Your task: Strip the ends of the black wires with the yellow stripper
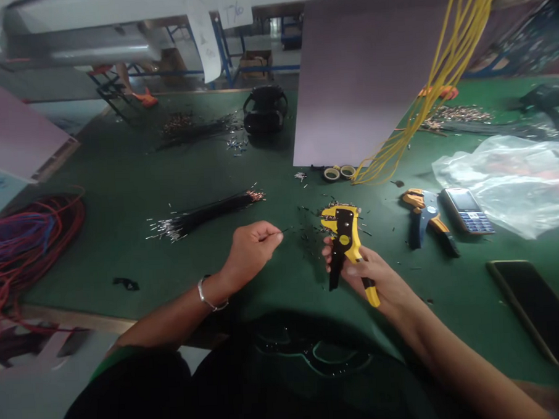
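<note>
My left hand (254,251) is pinched on a thin dark wire (287,229), whose short end points right toward the tool. In my right hand (372,273) is a yellow and black wire stripper (345,231), its jaws facing left and its handles spread apart. A gap separates the wire end from the jaws. Small black wire scraps (308,236) lie on the green table (283,283) between the hands and around the tool's head. Behind my left hand rests a bundle of black wires (205,214), with silvery ends at the left and copper ends at the right.
Red and blue cable coils (35,245) lie at the left. To the right are an orange and blue stripper (429,218), a keypad phone (467,210), a smartphone (538,309) and clear plastic (514,181). Yellow wires (423,117) hang beside an upright panel (352,76); tape rolls (332,174) sit below.
</note>
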